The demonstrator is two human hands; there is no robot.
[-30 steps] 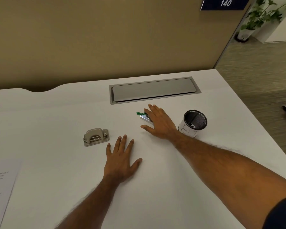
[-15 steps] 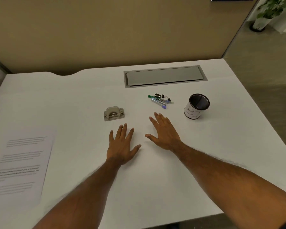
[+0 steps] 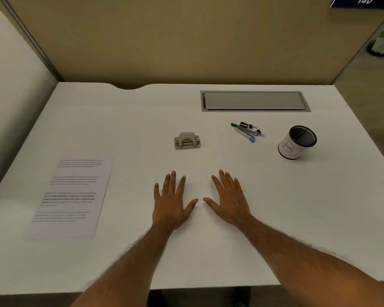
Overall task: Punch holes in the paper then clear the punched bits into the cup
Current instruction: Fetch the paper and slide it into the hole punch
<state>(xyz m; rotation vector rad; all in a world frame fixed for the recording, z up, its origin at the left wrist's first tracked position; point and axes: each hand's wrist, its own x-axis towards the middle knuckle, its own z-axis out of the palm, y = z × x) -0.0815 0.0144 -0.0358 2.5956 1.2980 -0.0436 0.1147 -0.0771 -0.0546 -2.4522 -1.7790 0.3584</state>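
Observation:
A printed sheet of paper (image 3: 72, 196) lies flat at the left of the white desk (image 3: 297, 218). A small grey hole punch (image 3: 187, 141) stands mid-desk, beyond my hands. The cup (image 3: 297, 143), a black mesh pot with a white label, stands at the right. My left hand (image 3: 172, 201) and my right hand (image 3: 227, 199) rest palm-down side by side on the desk, fingers spread, holding nothing. Both lie nearer to me than the punch, with the paper off to their left.
A pile of pens and binder clips (image 3: 247, 130) lies between the punch and the cup. A grey cable hatch (image 3: 254, 101) is set in the desk's back. A tan partition (image 3: 186, 41) closes the far side, and a white panel (image 3: 11, 85) the left.
My right hand has drawn back from the pens and now rests beside my left hand. The view has pulled back and swung left, bringing the whole sheet of paper into sight.

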